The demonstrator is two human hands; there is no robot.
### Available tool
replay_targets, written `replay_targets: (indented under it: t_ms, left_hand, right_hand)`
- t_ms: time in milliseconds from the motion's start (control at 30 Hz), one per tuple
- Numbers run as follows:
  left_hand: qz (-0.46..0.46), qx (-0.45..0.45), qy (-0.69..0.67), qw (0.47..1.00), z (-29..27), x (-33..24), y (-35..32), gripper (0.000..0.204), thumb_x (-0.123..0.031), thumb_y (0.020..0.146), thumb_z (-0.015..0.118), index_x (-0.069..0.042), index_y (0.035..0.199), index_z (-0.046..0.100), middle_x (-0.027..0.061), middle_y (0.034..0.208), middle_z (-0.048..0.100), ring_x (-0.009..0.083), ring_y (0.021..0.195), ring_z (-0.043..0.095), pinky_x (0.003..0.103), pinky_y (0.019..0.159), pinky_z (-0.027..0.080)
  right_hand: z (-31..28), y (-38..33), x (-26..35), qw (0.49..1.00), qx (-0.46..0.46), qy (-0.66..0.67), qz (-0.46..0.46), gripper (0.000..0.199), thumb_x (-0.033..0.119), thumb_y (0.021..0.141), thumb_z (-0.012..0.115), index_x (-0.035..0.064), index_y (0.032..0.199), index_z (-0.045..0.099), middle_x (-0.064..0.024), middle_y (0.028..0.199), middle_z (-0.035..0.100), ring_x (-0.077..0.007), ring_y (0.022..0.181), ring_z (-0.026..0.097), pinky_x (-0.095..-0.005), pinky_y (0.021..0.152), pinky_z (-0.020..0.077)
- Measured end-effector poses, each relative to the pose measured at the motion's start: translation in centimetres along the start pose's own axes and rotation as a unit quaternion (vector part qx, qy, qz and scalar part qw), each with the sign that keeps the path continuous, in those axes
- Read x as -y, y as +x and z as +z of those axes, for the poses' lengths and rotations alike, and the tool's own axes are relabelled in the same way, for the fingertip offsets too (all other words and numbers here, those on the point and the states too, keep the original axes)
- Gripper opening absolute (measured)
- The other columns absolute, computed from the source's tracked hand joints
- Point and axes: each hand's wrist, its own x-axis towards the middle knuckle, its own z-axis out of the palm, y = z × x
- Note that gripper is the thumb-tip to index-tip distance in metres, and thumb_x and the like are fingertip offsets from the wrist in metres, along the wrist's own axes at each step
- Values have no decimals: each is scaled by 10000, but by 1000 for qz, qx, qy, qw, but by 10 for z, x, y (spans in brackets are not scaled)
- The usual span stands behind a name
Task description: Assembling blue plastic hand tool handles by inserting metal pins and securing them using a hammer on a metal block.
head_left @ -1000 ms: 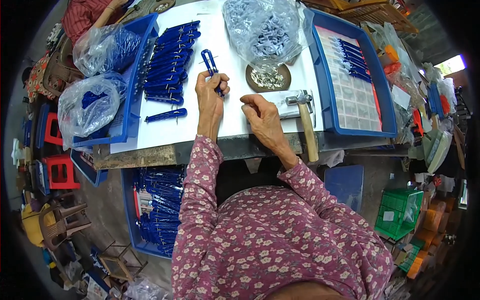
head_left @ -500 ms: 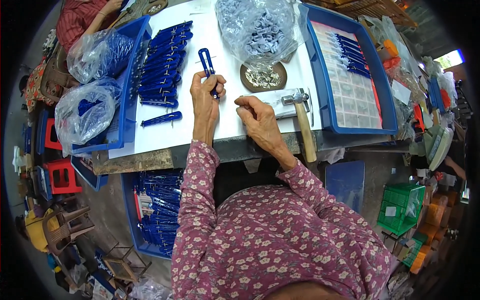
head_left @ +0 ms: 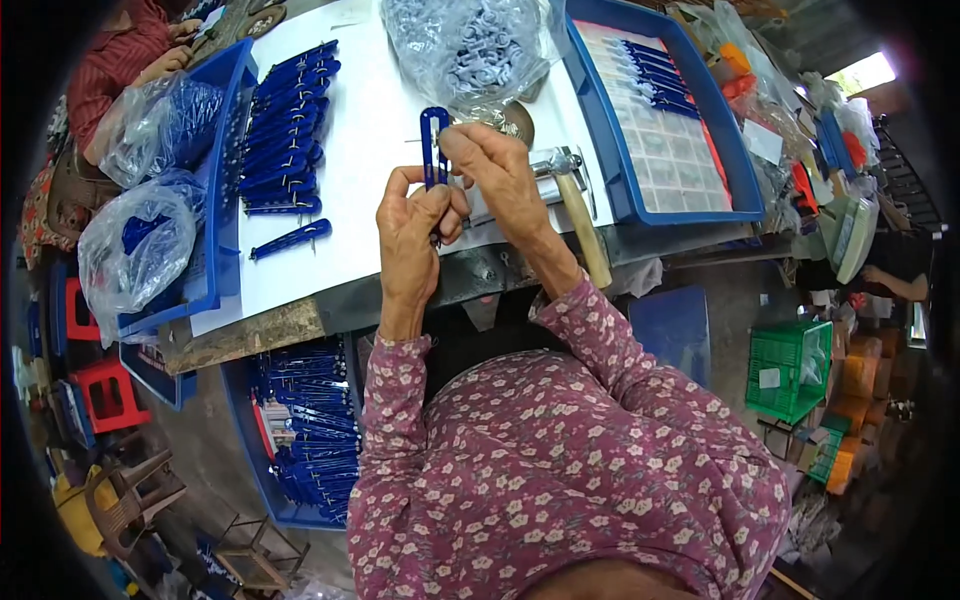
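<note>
My left hand (head_left: 410, 235) is closed around the lower part of a slotted blue plastic handle (head_left: 430, 122), which stands upright above the table with a thin metal pin sticking out sideways. Against its right side, my right hand (head_left: 505, 185) has thumb and forefinger pinched together; whatever lies between the fingertips is too small to make out. Just right of that hand rests a hammer (head_left: 581, 220) with a wooden shaft, its metal head on a metal block. A round dish (head_left: 522, 122) of small metal parts is partly hidden behind the right hand.
Many similar blue handles (head_left: 288, 130) lie stacked at left, with one single handle (head_left: 290, 240) nearer me. A blue tray (head_left: 612, 150) stands at right, a bag of grey-blue parts (head_left: 480, 45) at the back. Another blue bin (head_left: 262, 490) sits below the table edge.
My right hand has moved left and up, from beside the metal block to the blue handle. The left hand still grips the handle. The whole view has shifted a little.
</note>
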Motion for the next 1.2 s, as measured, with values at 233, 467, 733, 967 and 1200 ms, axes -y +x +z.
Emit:
replay_targets:
  t_ms: [233, 467, 733, 967, 1200]
  left_hand:
    - [-18, 11, 2, 1000, 1, 6, -8, 141, -96, 872, 517, -28, 949, 420, 90, 700, 560, 43, 497, 388, 166, 440, 310]
    - [-49, 6, -20, 999, 1, 9, -14, 129, -86, 874, 507, -34, 951, 417, 99, 702, 556, 44, 490, 377, 164, 440, 309]
    - [-61, 4, -23, 998, 3, 11, -14, 133, -83, 870, 506, -32, 953, 415, 95, 701, 552, 46, 496, 380, 166, 445, 310]
    - [-67, 9, -12, 998, 3, 12, -14, 138, -96, 874, 507, -31, 955, 416, 88, 703, 547, 46, 510, 385, 165, 450, 313]
    - [-66, 26, -27, 997, 3, 15, -13, 172, -107, 867, 535, -29, 970, 421, 101, 729, 555, 55, 512, 415, 168, 446, 331]
  right_hand:
    - [2, -2, 0, 999, -1, 39, 18, 296, 262, 870, 551, 39, 679, 583, 53, 552, 421, -32, 507, 351, -187, 460, 268]
    - [-9, -1, -10, 999, 25, 3, 22, 207, 211, 789, 642, 18, 723, 605, 31, 573, 482, -39, 514, 388, -177, 474, 295]
    - [-11, -5, -9, 999, 11, 29, 41, 191, 101, 722, 687, -16, 849, 604, -34, 701, 583, -75, 627, 533, -193, 555, 432]
    - [-11, -8, -5, 1000, -4, -6, 27, 205, 120, 739, 682, -26, 859, 602, -44, 719, 596, -76, 592, 542, -194, 523, 446]
    - [-13, -4, -16, 1000, 2, -19, 3, 238, 192, 801, 610, -43, 828, 590, -37, 638, 553, -51, 491, 496, -191, 407, 385]
